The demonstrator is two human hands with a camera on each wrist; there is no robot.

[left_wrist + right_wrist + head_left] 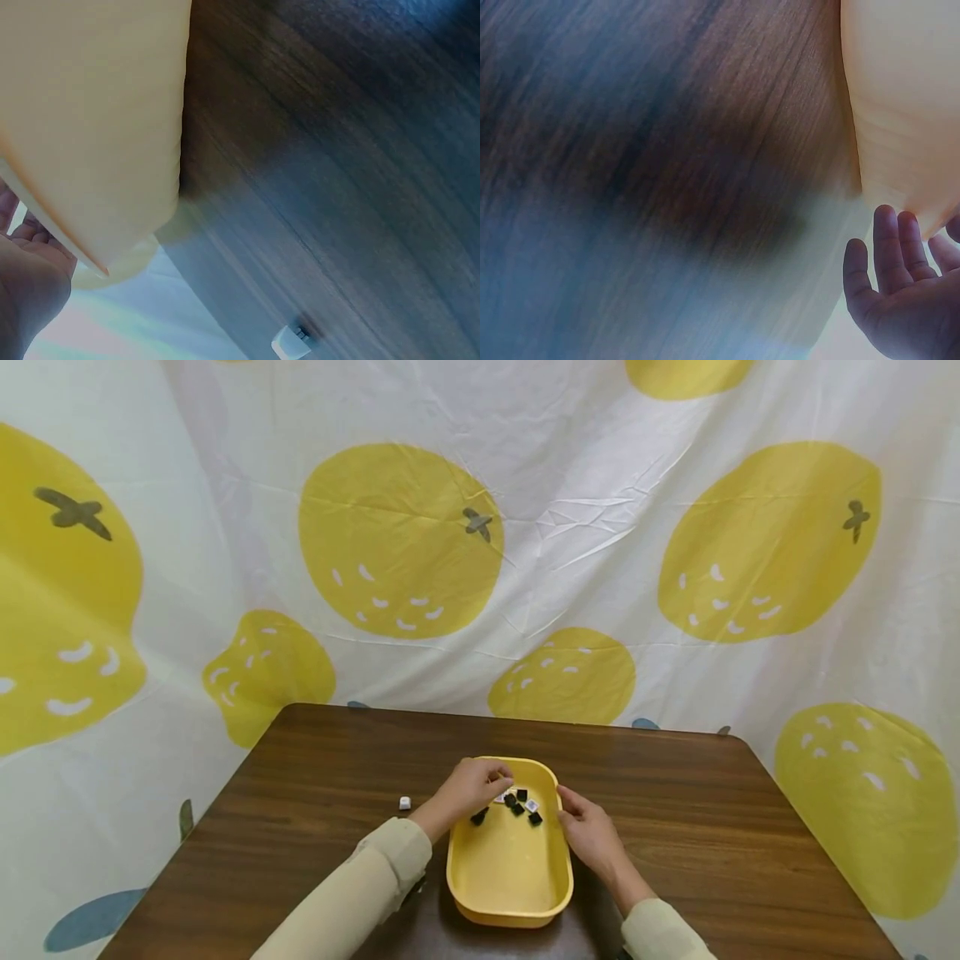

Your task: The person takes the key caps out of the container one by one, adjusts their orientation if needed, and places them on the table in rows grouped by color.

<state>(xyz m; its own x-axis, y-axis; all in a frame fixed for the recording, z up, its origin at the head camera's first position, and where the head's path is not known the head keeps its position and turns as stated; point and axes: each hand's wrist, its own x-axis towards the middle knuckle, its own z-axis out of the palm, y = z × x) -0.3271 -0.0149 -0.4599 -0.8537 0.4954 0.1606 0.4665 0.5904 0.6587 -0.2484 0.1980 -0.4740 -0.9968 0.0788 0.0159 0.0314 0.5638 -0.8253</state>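
Note:
In the head view my left hand [474, 787] reaches over the far left rim into a yellow tub [512, 877]. Its fingers bend down close above a white keycap [501, 797]; whether they pinch anything is too small to tell. Several black keycaps [522, 794] and another white keycap [532, 807] lie near the tub's far end. At the right rim, my right hand [592, 835] touches the tub with mostly straight fingers. The right wrist view shows these fingers [887, 247] against the tub's outer wall [907, 90]. My left hand [34, 281] is partly cut off in the left wrist view.
A lone white keycap [405, 803] sits on the brown wooden table [337, 760], left of the tub. It also appears as a white keycap [290, 343] in the left wrist view. Behind the table hangs a white cloth [570, 568] printed with lemons.

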